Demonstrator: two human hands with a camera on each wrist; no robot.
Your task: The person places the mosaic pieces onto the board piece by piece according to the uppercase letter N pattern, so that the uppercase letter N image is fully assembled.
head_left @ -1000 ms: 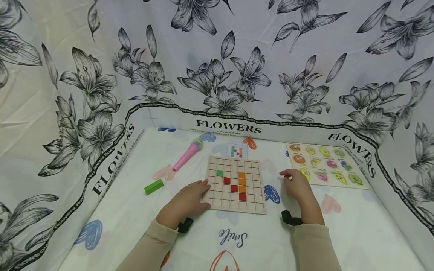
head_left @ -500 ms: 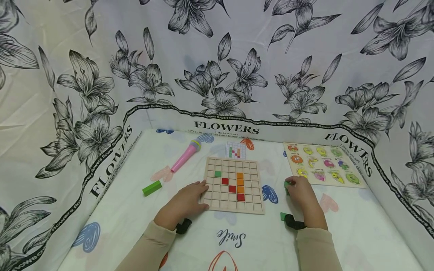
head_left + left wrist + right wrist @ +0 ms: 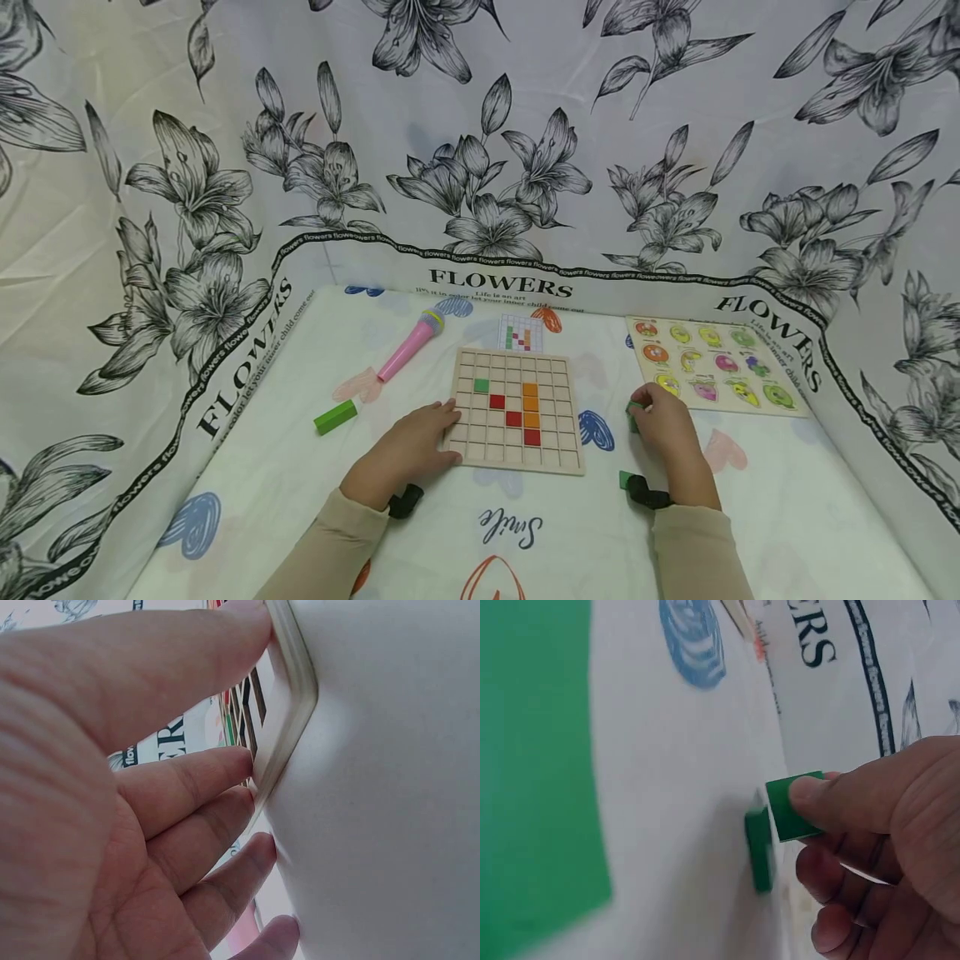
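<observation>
My left hand (image 3: pixel 408 446) rests at the left edge of a wooden grid board (image 3: pixel 480 450). In the left wrist view its thumb and fingertips touch the board's rim (image 3: pixel 296 705), with the fingers fairly straight. On the grid sit a green tile (image 3: pixel 482 386), several orange tiles (image 3: pixel 531 404) and several red tiles (image 3: pixel 513 418). To the right of the board, my right hand (image 3: pixel 667 421) pinches a green square tile (image 3: pixel 782 814) between thumb and fingers. Close below it, another green tile (image 3: pixel 759 855) is on the cloth. One more green tile (image 3: pixel 624 480) lies by the right wrist camera.
A small pattern card (image 3: pixel 519 333) lies behind the board. Left of it are a pink toy microphone (image 3: pixel 408 350) and a green block (image 3: pixel 335 417). A fruit picture board (image 3: pixel 720 367) lies beyond my right hand. Flower-printed cloth walls (image 3: pixel 487 275) enclose the table.
My right hand, with no tile visible at its fingers a second ago, now pinches a green tile. A green tile by the right wrist camera has come into view. My left hand stays put.
</observation>
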